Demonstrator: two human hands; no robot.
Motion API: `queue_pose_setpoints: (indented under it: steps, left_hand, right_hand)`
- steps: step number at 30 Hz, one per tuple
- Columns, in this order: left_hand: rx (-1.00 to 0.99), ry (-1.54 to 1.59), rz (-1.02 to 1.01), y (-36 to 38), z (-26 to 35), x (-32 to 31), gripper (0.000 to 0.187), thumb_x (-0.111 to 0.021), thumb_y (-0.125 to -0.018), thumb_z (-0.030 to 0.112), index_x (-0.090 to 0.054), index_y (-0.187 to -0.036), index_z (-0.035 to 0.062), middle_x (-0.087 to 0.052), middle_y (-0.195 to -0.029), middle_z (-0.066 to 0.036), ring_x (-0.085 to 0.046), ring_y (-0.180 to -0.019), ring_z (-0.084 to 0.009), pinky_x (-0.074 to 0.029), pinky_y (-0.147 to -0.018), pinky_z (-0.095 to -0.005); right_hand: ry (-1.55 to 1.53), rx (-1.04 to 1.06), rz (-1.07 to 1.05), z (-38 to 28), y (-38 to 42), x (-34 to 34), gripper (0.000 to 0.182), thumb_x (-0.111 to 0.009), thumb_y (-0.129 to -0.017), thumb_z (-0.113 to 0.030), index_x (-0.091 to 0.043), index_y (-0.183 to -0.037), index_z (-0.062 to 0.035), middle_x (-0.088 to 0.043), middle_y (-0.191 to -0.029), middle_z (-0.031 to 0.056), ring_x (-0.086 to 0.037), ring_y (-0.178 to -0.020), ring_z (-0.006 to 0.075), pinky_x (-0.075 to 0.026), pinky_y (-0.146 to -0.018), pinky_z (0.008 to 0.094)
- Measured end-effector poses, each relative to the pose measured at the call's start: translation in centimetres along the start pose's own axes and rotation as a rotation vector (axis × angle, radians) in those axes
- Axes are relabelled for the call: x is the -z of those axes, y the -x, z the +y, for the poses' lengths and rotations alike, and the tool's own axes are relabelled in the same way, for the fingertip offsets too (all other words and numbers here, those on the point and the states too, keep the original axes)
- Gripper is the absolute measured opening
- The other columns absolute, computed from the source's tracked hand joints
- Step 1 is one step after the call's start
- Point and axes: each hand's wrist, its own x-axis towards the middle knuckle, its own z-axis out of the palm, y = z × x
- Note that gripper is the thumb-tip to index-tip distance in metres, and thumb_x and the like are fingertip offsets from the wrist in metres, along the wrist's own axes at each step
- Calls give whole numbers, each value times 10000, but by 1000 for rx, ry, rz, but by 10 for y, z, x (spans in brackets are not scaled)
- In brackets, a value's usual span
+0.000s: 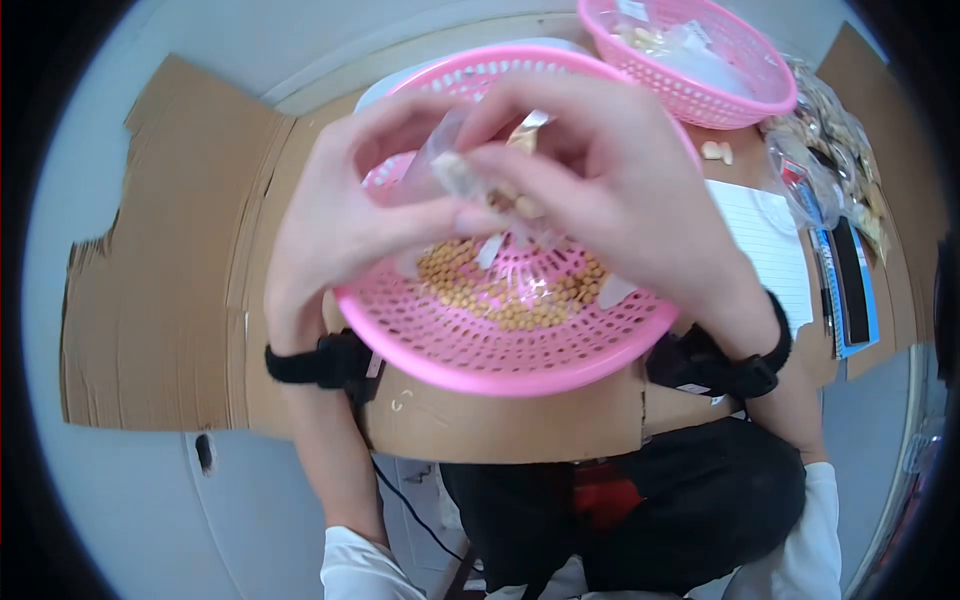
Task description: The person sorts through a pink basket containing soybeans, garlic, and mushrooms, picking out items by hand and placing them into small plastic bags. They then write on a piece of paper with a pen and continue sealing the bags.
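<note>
My left hand (pixel 335 205) and my right hand (pixel 635 175) meet over a pink perforated plastic basket (pixel 480 380). Between them is a small clear plastic bag (pixel 430 165) with pale pieces in it, which blur together. My left fingers and thumb are closed on the bag's left side. Closed on its other side is my right hand, near small tan bits (pixel 520 203) at the thumb tip. A shiny crumpled flap (pixel 528 130) shows beside the right fingers. Below, round tan beans (pixel 520 315) lie in the basket with a few whitish scraps (pixel 615 290).
Another pink basket (pixel 690 100) with plastic bags stands at the back right. Two pale pieces (pixel 717 152) lie beside lined paper (pixel 765 250). Filled clear bags (pixel 830 150), a blue notebook (pixel 860 310) and pens sit further right. Cardboard (pixel 160 260) covers the table.
</note>
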Motion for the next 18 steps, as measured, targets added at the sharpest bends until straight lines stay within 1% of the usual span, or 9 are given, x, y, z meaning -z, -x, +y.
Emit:
queue_pose_setpoints:
  steps: [1, 2, 4, 6, 8, 10, 12, 16, 18]
  left_hand:
    - [60, -53, -32, 0, 8, 0, 726, -965, -692, 239, -699, -1316, -19, -752, -1222, -115, -705, -1152, -236, -498, -1094, -404]
    - [51, -57, -49, 0, 13, 1, 726, -965, -692, 239, -699, -1316, -19, -752, -1222, -115, -705, -1152, -236, -498, -1094, -404]
    - [177, -84, -108, -1, 16, 1, 721, -959, -682, 259, -711, -1300, -18, -754, -1211, -128, -696, -1173, -233, -491, -1096, -398]
    - [177, -52, -129, 1, 13, 1, 746, -947, -690, 270, -695, -1327, -24, -749, -1227, -129, -683, -1198, -228, -491, -1095, -401]
    - [157, 28, -123, 3, 7, 4, 742, -939, -708, 263, -684, -1339, -34, -744, -1235, -124, -680, -1203, -221, -500, -1087, -402]
    - [149, 6, -163, 4, 7, 4, 746, -923, -732, 234, -656, -1372, -41, -726, -1276, -121, -676, -1210, -216, -496, -1095, -403]
    - [191, 109, -69, 5, 10, 0, 728, -909, -759, 199, -635, -1391, -38, -708, -1292, -128, -674, -1206, -220, -482, -1115, -394]
    - [145, 65, -97, 1, 11, 1, 702, -897, -785, 172, -622, -1396, -37, -695, -1302, -133, -664, -1221, -221, -481, -1120, -391]
    - [28, -48, -128, -1, 10, 1, 676, -895, -812, 164, -611, -1392, -34, -694, -1296, -137, -648, -1247, -215, -490, -1114, -389]
  right_hand:
    - [46, 8, -11, -1, 1, 1, 86, -657, -1000, -36, -725, -1037, 2, -692, -789, 26, -638, -646, 64, -452, -549, 221]
    - [52, 8, 7, -4, 0, 2, 86, -657, -1000, -36, -725, -1037, 2, -692, -789, 26, -638, -646, 64, -452, -549, 221]
    - [125, -7, -36, -12, -1, 6, 137, -655, -865, -71, -766, -894, 4, -721, -765, 173, -712, -691, 314, -564, -722, 437]
    - [91, -36, -42, -9, -3, 4, 152, -639, -859, -65, -774, -872, 5, -723, -748, 176, -714, -704, 332, -562, -727, 463]
    - [219, 149, 94, 8, -2, -3, 154, -634, -859, -60, -771, -858, 9, -731, -756, 180, -715, -707, 343, -562, -719, 468]
    - [210, 104, 82, 5, -2, -1, 157, -633, -860, -62, -773, -865, 11, -734, -770, 185, -718, -712, 348, -564, -718, 470]
    - [205, 72, 71, 2, -3, -1, 161, -633, -860, -64, -774, -872, 12, -737, -784, 190, -720, -717, 353, -567, -716, 473]
    - [161, 139, 81, 3, -1, -2, 179, -627, -876, -77, -777, -908, 14, -727, -761, 192, -723, -720, 356, -574, -700, 464]
    - [155, 166, 55, 3, 0, -2, 186, -623, -885, -84, -777, -918, 16, -724, -750, 189, -723, -710, 355, -575, -693, 460]
